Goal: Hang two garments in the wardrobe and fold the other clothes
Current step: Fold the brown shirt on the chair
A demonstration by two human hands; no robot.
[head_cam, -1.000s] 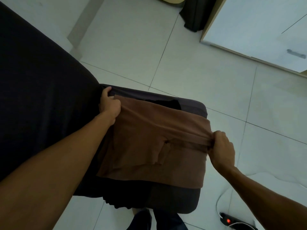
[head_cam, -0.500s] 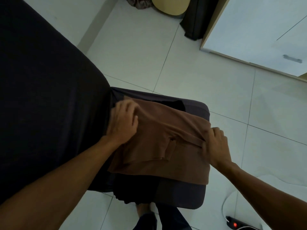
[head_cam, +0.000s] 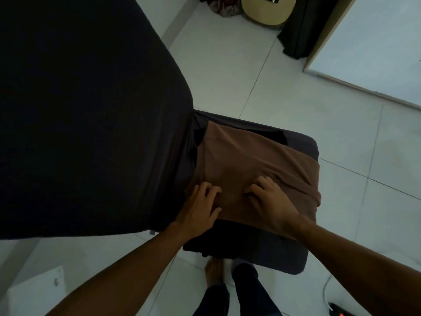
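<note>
- The brown garment lies folded on the dark stool, against the black bed.
- Left hand rests on the garment's near-left corner, fingers bent; whether they pinch cloth, I can't tell.
- Right hand presses beside it, fingers spread, gripping nothing.

Plain brown garment on dark grey stool; black bed cover; white floor tiles; tan guitar.
</note>
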